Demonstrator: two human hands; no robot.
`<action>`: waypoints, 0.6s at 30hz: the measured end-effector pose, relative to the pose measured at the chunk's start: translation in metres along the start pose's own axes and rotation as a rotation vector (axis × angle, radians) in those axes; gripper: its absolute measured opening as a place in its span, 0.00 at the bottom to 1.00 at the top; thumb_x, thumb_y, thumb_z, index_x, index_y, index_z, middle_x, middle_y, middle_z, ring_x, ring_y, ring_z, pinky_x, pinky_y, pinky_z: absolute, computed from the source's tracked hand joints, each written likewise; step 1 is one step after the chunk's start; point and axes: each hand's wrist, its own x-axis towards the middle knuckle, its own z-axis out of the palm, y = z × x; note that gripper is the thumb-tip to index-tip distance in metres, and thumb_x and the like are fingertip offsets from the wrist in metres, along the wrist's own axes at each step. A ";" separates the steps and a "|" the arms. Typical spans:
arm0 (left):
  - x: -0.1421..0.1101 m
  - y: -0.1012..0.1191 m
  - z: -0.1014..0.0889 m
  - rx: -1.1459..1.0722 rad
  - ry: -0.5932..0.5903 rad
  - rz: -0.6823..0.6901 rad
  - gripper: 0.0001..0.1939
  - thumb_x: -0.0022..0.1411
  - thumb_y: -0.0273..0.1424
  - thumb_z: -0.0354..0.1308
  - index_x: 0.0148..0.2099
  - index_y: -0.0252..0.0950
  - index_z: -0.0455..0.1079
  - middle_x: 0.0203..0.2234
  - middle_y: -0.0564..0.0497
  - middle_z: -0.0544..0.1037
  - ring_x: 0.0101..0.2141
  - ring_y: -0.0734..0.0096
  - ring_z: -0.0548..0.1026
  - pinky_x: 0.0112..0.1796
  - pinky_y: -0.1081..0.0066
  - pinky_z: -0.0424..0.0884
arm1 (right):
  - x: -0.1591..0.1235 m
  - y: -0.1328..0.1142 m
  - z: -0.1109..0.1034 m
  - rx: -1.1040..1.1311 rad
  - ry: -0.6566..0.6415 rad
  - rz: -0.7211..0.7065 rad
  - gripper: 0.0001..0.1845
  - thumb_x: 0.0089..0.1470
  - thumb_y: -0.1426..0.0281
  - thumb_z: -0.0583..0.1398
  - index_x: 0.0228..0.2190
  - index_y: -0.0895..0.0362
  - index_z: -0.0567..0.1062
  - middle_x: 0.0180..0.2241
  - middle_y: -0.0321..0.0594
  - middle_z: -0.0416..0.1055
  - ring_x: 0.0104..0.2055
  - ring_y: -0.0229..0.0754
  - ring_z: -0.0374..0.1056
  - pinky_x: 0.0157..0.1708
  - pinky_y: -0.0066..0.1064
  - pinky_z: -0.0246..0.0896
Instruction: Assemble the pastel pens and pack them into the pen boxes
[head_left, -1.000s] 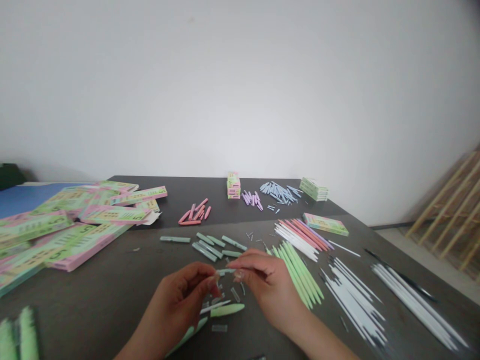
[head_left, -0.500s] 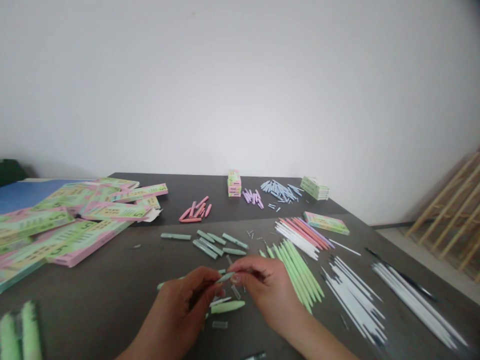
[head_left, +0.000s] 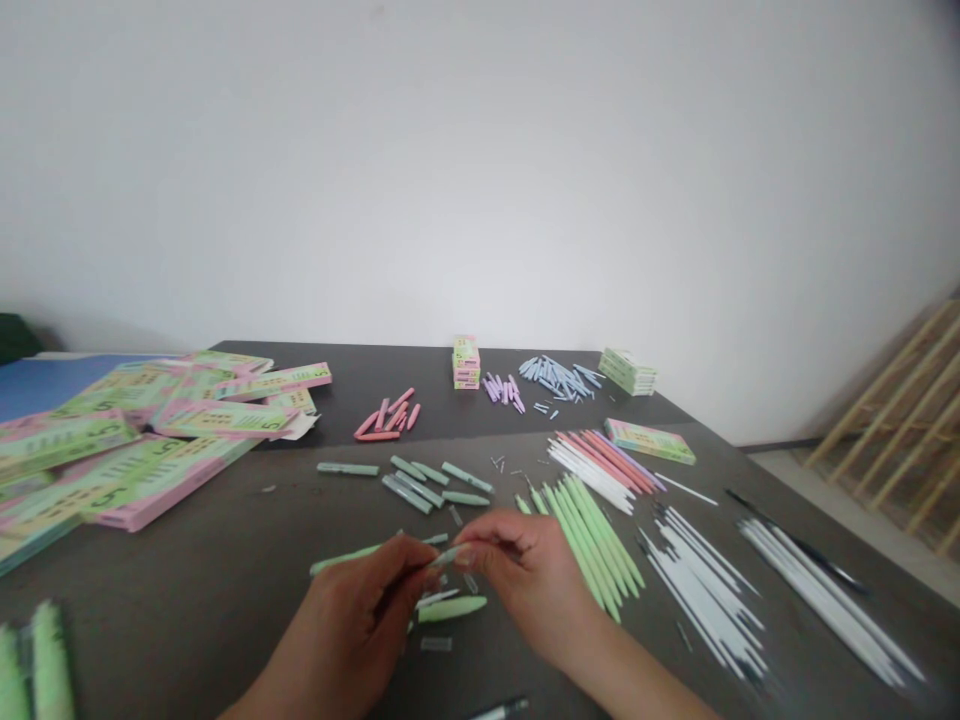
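Hands meet low at the middle of the dark worktop (head_left: 225,590), both closed on one thin pale-green pen barrel (head_left: 352,555). Left hand (head_left: 360,625) has its grip closed around the barrel's near end, with the barrel's free length running out to the left past its knuckles. Right hand (head_left: 525,575) pinches a small pale part (head_left: 450,553) at the barrel's tip between thumb and forefinger; whether that part is a tip piece or a short cap cannot be told, owing to blur. Barrel is held just above the worktop, tilted slightly, directly nearer the camera than a loose row of grey-green caps (head_left: 420,485). Beneath the hands lie a stubby green cap (head_left: 452,608), a white refill (head_left: 439,598) and a few small clear bits. To the right of the hands lies a fan of green barrels (head_left: 592,540), beyond it white refills (head_left: 705,590) and a mixed pink and white bundle (head_left: 604,462). Flat printed packs (head_left: 142,450) are heaped to the left. Judgement: the barrel is light, stiff, smooth plastic, apt to roll or slip; best held near the end being worked, with fingertip pressure only, since the small part looks easy to drop or bend.
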 end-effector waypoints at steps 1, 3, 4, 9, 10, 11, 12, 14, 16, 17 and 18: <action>0.000 -0.001 0.000 0.005 0.001 0.011 0.14 0.59 0.43 0.52 0.31 0.43 0.75 0.18 0.55 0.76 0.19 0.69 0.71 0.23 0.74 0.62 | 0.000 -0.001 0.000 -0.002 -0.004 0.000 0.06 0.47 0.69 0.62 0.23 0.56 0.79 0.20 0.35 0.72 0.24 0.36 0.64 0.23 0.25 0.57; 0.000 -0.002 0.000 0.017 -0.001 0.031 0.14 0.59 0.43 0.52 0.31 0.43 0.74 0.18 0.55 0.76 0.19 0.70 0.71 0.23 0.74 0.62 | 0.000 -0.002 -0.001 -0.009 -0.014 0.003 0.07 0.48 0.68 0.61 0.22 0.56 0.78 0.20 0.35 0.71 0.23 0.36 0.64 0.23 0.25 0.56; -0.001 -0.003 0.001 0.021 -0.005 0.034 0.14 0.60 0.43 0.52 0.31 0.43 0.74 0.18 0.55 0.76 0.19 0.70 0.71 0.23 0.74 0.62 | 0.000 -0.002 -0.001 -0.018 -0.018 0.007 0.08 0.48 0.68 0.61 0.21 0.56 0.78 0.19 0.35 0.71 0.23 0.36 0.63 0.23 0.25 0.56; -0.003 -0.006 0.002 0.046 -0.017 0.035 0.14 0.61 0.43 0.52 0.32 0.42 0.74 0.19 0.55 0.77 0.20 0.71 0.72 0.24 0.75 0.62 | -0.001 -0.001 -0.001 -0.104 -0.054 0.021 0.13 0.52 0.65 0.58 0.20 0.57 0.73 0.18 0.34 0.66 0.21 0.35 0.59 0.21 0.25 0.50; -0.003 -0.006 0.002 0.051 -0.021 0.041 0.14 0.61 0.43 0.52 0.33 0.42 0.74 0.20 0.55 0.77 0.20 0.71 0.72 0.24 0.75 0.62 | -0.002 0.000 0.000 -0.126 -0.062 0.011 0.15 0.53 0.64 0.57 0.20 0.57 0.72 0.17 0.33 0.64 0.21 0.34 0.57 0.21 0.25 0.49; -0.004 -0.006 0.002 0.054 -0.027 0.046 0.14 0.61 0.43 0.52 0.33 0.42 0.74 0.20 0.55 0.77 0.21 0.71 0.72 0.24 0.75 0.62 | -0.002 0.000 0.000 -0.147 -0.072 0.000 0.16 0.54 0.63 0.57 0.19 0.57 0.71 0.17 0.32 0.63 0.20 0.34 0.56 0.20 0.25 0.47; -0.004 -0.005 0.002 0.054 -0.039 0.048 0.14 0.62 0.43 0.52 0.33 0.42 0.74 0.20 0.55 0.77 0.21 0.71 0.73 0.24 0.75 0.62 | -0.002 0.000 0.000 -0.166 -0.084 -0.011 0.17 0.55 0.62 0.56 0.19 0.57 0.70 0.16 0.31 0.61 0.20 0.33 0.54 0.20 0.25 0.46; -0.002 -0.005 0.000 0.055 -0.059 0.042 0.14 0.61 0.43 0.51 0.34 0.42 0.74 0.21 0.55 0.77 0.22 0.71 0.73 0.24 0.75 0.62 | -0.002 0.000 -0.002 -0.202 -0.095 -0.021 0.19 0.57 0.62 0.55 0.19 0.57 0.68 0.16 0.31 0.59 0.20 0.33 0.52 0.20 0.25 0.44; 0.002 -0.006 -0.005 0.075 -0.051 0.020 0.15 0.60 0.44 0.52 0.34 0.42 0.74 0.20 0.56 0.77 0.22 0.71 0.72 0.24 0.75 0.62 | 0.002 -0.001 -0.008 -0.237 -0.069 -0.025 0.19 0.57 0.62 0.55 0.19 0.57 0.68 0.16 0.30 0.59 0.20 0.33 0.53 0.20 0.25 0.44; 0.005 -0.009 -0.009 0.093 -0.035 0.006 0.15 0.60 0.45 0.52 0.34 0.41 0.74 0.20 0.56 0.77 0.21 0.71 0.71 0.24 0.75 0.61 | 0.004 -0.001 -0.012 -0.250 -0.040 -0.028 0.18 0.57 0.62 0.55 0.20 0.57 0.69 0.16 0.31 0.60 0.20 0.33 0.53 0.20 0.25 0.45; 0.008 -0.012 -0.013 0.117 -0.020 -0.011 0.16 0.60 0.45 0.51 0.34 0.41 0.74 0.20 0.55 0.76 0.21 0.70 0.70 0.23 0.74 0.61 | 0.008 -0.002 -0.018 -0.259 -0.008 -0.030 0.16 0.56 0.63 0.55 0.21 0.57 0.70 0.17 0.31 0.61 0.20 0.33 0.55 0.21 0.25 0.46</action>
